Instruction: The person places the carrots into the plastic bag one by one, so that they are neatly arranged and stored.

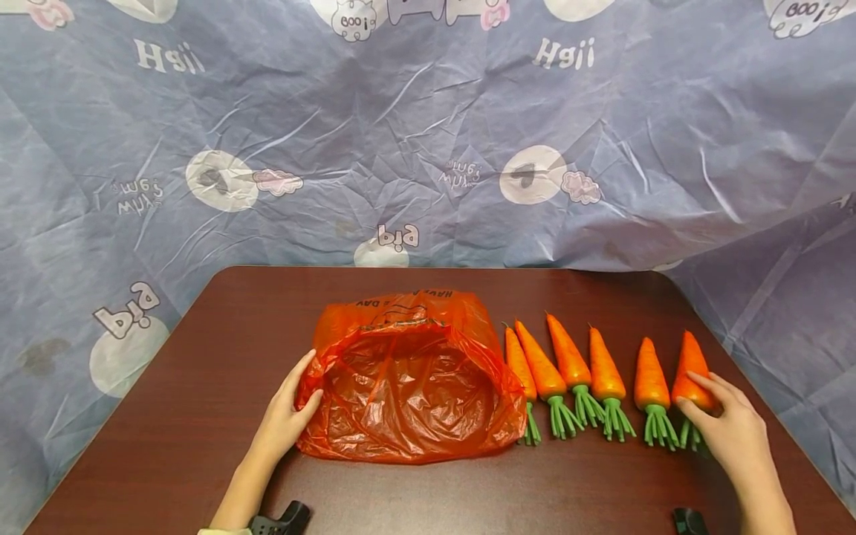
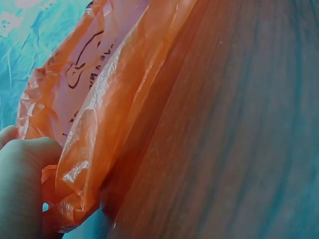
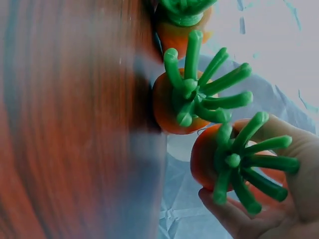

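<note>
A red plastic bag [image 1: 411,438] lies on its side with its wide mouth facing me. My left hand [image 1: 281,417] holds the bag's left rim between thumb and fingers; in the left wrist view the thin film bunches beside the thumb [image 2: 37,152]. At the far right, my right hand [image 1: 738,431] grips the outermost carrot [image 1: 692,360] around its thick upper body. Green stalks [image 3: 259,162] of that carrot point toward the right wrist camera. Just left of it lies another carrot [image 1: 650,371], close by but not held.
Several more orange carrots with green tops, such as this carrot [image 1: 605,368], lie in a row right of the bag, tips pointing away. The leftmost carrot [image 1: 518,357] is partly covered by the bag's edge. Behind the brown table [image 1: 167,416] hangs a grey-blue printed cloth [image 1: 374,156].
</note>
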Available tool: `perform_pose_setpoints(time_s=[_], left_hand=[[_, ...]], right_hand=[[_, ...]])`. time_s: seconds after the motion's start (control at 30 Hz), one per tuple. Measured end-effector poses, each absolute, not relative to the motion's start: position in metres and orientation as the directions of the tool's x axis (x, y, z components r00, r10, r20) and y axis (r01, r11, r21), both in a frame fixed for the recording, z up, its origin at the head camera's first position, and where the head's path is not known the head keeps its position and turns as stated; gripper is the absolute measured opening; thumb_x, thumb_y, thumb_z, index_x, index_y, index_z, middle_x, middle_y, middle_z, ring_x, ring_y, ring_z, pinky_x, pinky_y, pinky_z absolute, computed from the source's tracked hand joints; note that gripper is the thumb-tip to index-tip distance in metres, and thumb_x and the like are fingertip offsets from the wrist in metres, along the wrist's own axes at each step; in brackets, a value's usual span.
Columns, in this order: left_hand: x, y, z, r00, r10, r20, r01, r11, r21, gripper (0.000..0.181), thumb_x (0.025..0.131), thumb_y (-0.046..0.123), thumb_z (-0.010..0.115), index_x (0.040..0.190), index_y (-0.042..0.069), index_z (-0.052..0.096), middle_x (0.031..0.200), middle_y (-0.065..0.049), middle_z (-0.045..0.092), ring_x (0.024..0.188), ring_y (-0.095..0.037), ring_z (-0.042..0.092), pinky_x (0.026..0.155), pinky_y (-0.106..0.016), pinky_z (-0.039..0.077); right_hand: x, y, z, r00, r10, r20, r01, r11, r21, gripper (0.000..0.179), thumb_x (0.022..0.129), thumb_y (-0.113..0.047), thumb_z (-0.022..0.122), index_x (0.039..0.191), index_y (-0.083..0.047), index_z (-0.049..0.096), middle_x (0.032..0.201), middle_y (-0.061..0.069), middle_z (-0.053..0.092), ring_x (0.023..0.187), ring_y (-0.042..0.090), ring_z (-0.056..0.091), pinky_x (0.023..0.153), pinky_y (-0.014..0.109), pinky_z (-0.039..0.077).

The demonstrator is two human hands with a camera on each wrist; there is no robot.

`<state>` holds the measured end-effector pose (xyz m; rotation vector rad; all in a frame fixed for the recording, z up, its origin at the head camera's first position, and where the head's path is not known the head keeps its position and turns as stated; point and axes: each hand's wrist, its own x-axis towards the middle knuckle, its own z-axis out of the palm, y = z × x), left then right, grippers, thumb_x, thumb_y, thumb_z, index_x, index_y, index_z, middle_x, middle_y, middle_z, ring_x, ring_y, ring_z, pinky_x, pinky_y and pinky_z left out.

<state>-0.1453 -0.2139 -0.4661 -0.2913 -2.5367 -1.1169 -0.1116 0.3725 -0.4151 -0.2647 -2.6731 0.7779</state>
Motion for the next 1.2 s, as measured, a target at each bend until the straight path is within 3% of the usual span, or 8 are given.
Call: perform_pose_setpoints(time_s=[0.1, 0.2, 0.27, 0.33, 0.43, 0.5, 0.93, 1.2], left_hand=[[-0.146, -0.214, -0.466, -0.913, 0.047, 0.405, 0.334, 0.656, 0.676, 0.069, 0.083, 0.009, 0.064, 0.141, 0.026, 0.032, 0.14, -0.007, 0.042, 0.123, -0.017, 0.043, 0.094, 0.0, 0.021], [-0.146, -0.214, -0.466, -0.911, 0.047, 0.411, 0.341, 0.647, 0.682, 0.069, 0.082, 0.008, 0.064, 0.141, 0.025, 0.032, 0.14, -0.008, 0.042, 0.123, -0.011, 0.042, 0.093, 0.001, 0.021], [-0.145, -0.214, -0.466, -0.911, 0.045, 0.409, 0.339, 0.645, 0.684, 0.069, 0.082, 0.007, 0.064, 0.141, 0.025, 0.032, 0.14, -0.008, 0.042, 0.123, -0.009, 0.041, 0.093, 0.002, 0.021], [-0.145, -0.214, -0.466, -0.914, 0.042, 0.403, 0.332, 0.648, 0.686, 0.069, 0.082, 0.008, 0.064, 0.141, 0.025, 0.032, 0.14, -0.007, 0.042, 0.122, -0.011, 0.042, 0.093, 0.001, 0.021], [-0.145, -0.214, -0.466, -0.918, 0.037, 0.394, 0.319, 0.659, 0.681, 0.069, 0.082, 0.009, 0.065, 0.141, 0.026, 0.032, 0.14, -0.006, 0.042, 0.122, -0.016, 0.044, 0.093, -0.001, 0.023], [-0.145, -0.214, -0.466, -0.92, 0.035, 0.391, 0.314, 0.665, 0.678, 0.07, 0.082, 0.01, 0.065, 0.141, 0.027, 0.032, 0.14, -0.005, 0.042, 0.121, -0.018, 0.044, 0.094, -0.003, 0.024], [-0.147, -0.214, -0.466, -0.911, 0.05, 0.41, 0.345, 0.639, 0.688, 0.07, 0.082, 0.008, 0.064, 0.141, 0.026, 0.032, 0.14, -0.008, 0.041, 0.123, -0.018, 0.043, 0.094, 0.001, 0.021], [-0.148, -0.215, -0.468, -0.904, 0.053, 0.424, 0.36, 0.629, 0.689, 0.068, 0.082, 0.007, 0.064, 0.141, 0.02, 0.033, 0.14, -0.009, 0.042, 0.124, -0.005, 0.039, 0.095, 0.001, 0.021]], right_hand=[[-0.112, 0.368, -0.413, -0.915, 0.278, 0.292, 0.074, 0.828, -0.556, 0.048, 0.085, -0.022, 0.06, 0.124, 0.004, 0.05, 0.134, 0.03, 0.039, 0.119, 0.051, 0.034, 0.088, 0.06, 0.029], [-0.112, 0.364, -0.411, -0.899, 0.296, 0.322, 0.078, 0.833, -0.548, 0.049, 0.084, -0.026, 0.063, 0.124, 0.0, 0.053, 0.136, 0.025, 0.042, 0.113, 0.008, 0.048, 0.083, 0.04, 0.036], [-0.112, 0.362, -0.411, -0.889, 0.305, 0.343, 0.075, 0.834, -0.547, 0.049, 0.082, -0.028, 0.064, 0.123, -0.003, 0.055, 0.141, 0.008, 0.042, 0.097, -0.019, 0.038, 0.076, 0.025, 0.035], [-0.111, 0.359, -0.41, -0.878, 0.31, 0.365, 0.065, 0.832, -0.55, 0.048, 0.081, -0.029, 0.066, 0.122, -0.006, 0.057, 0.138, -0.02, 0.038, 0.083, -0.03, 0.018, 0.067, 0.014, 0.028], [-0.11, 0.355, -0.408, -0.872, 0.302, 0.386, 0.029, 0.818, -0.574, 0.047, 0.081, -0.029, 0.067, 0.122, -0.007, 0.057, 0.116, -0.048, 0.026, 0.087, -0.033, 0.02, 0.068, 0.005, 0.025], [-0.11, 0.352, -0.406, -0.871, 0.292, 0.396, 0.007, 0.811, -0.585, 0.047, 0.081, -0.028, 0.067, 0.121, -0.007, 0.057, 0.108, -0.052, 0.023, 0.088, -0.033, 0.02, 0.069, 0.001, 0.022], [-0.109, 0.326, -0.39, -0.908, 0.21, 0.361, -0.078, 0.764, -0.64, 0.048, 0.08, -0.027, 0.069, 0.124, -0.011, 0.057, 0.115, -0.047, 0.033, 0.089, -0.033, 0.029, 0.07, -0.007, 0.026], [-0.107, 0.297, -0.378, -0.938, 0.143, 0.315, -0.092, 0.775, -0.625, 0.047, 0.081, -0.032, 0.067, 0.126, -0.021, 0.056, 0.122, -0.043, 0.033, 0.122, -0.013, 0.03, 0.08, -0.002, 0.024]])
